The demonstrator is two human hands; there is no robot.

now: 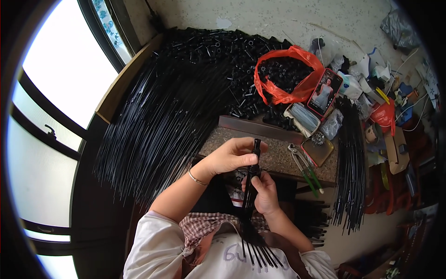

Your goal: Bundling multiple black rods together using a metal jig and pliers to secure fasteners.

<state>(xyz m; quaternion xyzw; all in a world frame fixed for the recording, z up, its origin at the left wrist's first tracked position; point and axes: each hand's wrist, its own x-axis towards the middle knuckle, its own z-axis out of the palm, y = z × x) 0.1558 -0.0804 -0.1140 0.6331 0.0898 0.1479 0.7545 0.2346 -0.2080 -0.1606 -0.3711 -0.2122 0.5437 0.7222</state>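
A wide sheaf of long black rods (148, 132) covers the left of the tabletop (218, 142), with a heap of short black tubular parts (200, 44) behind it. Near the heap's right side, a red plastic bag (281, 95) gapes at the top and holds small black pieces (290, 74). In front of the person's body is a slim bundle of black rods (248, 202), upper end raised, lower ends fanned over the shirt. The left hand (235, 156) closes thumb and fingers around its top fitting (257, 145); the right hand (266, 193) wraps it just below, fingers curled tight. A pale oblong box (289, 114) holds thin translucent strips (304, 115). Beside it, a shallow squarish dish (321, 156) contains tiny metallic bits (318, 138).
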